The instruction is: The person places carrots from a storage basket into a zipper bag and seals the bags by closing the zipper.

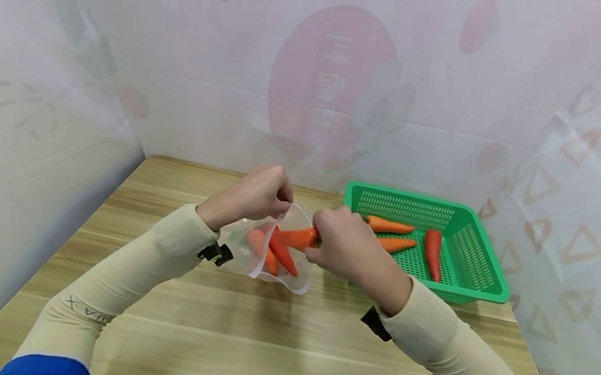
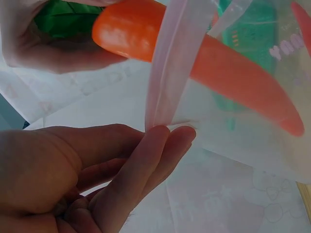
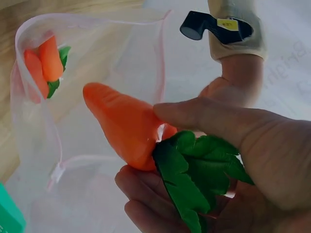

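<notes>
Faint mirrored characters stand on the pink circle (image 1: pixel 331 83) of the backdrop; small lettering on each sleeve (image 1: pixel 87 310) stays unreadable.

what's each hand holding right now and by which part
The left hand pinches the clear bag by its top rim. The right hand grips a carrot at its leafy end, tip pointing into the bag.

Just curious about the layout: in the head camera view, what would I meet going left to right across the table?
Left hand → clear plastic zip bag with orange toy carrots → right hand → green plastic mesh basket of carrots.
</notes>
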